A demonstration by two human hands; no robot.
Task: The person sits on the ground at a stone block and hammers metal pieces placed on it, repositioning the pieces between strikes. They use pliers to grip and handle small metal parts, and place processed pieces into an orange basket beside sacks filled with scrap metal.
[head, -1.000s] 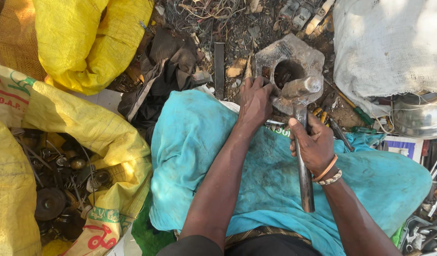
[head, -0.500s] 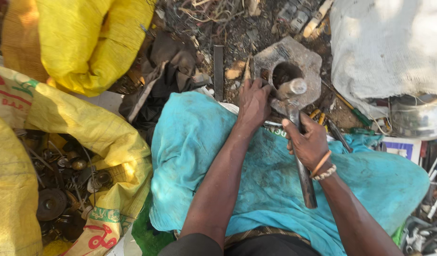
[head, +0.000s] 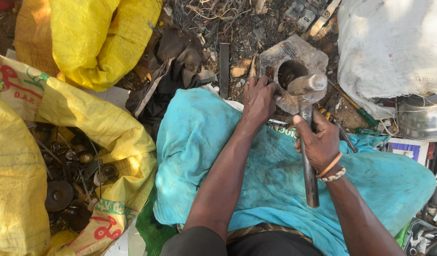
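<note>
Near the upper middle of the frame the person's left hand [head: 259, 100] pressed down on the near edge of a grey metal block [head: 294, 61] with a round hole in it, fingers curled over the rim, apparently to keep it from shifting on the littered ground [head: 237, 28]. The right hand [head: 318, 142] was closed tight around the shaft of a hammer [head: 306, 123], gripping it about midway, so that the steel head sat just over the block's hole and the free end of the handle pointed back toward the body. A turquoise cloth [head: 275, 175] covered the lap and knees beneath both forearms, probably as padding or protection from dirt. At the left edge lay an open yellow woven sack [head: 76, 118] with red and green printing, full of dark, rusty metal parts; a second, plain yellow sack [head: 95, 38] sat at upper left. A white woven sack [head: 394, 47] filled the upper right, with a shiny steel bowl [head: 420, 121] below it and a small white-and-purple printed package [head: 405, 148] beside that.
</note>
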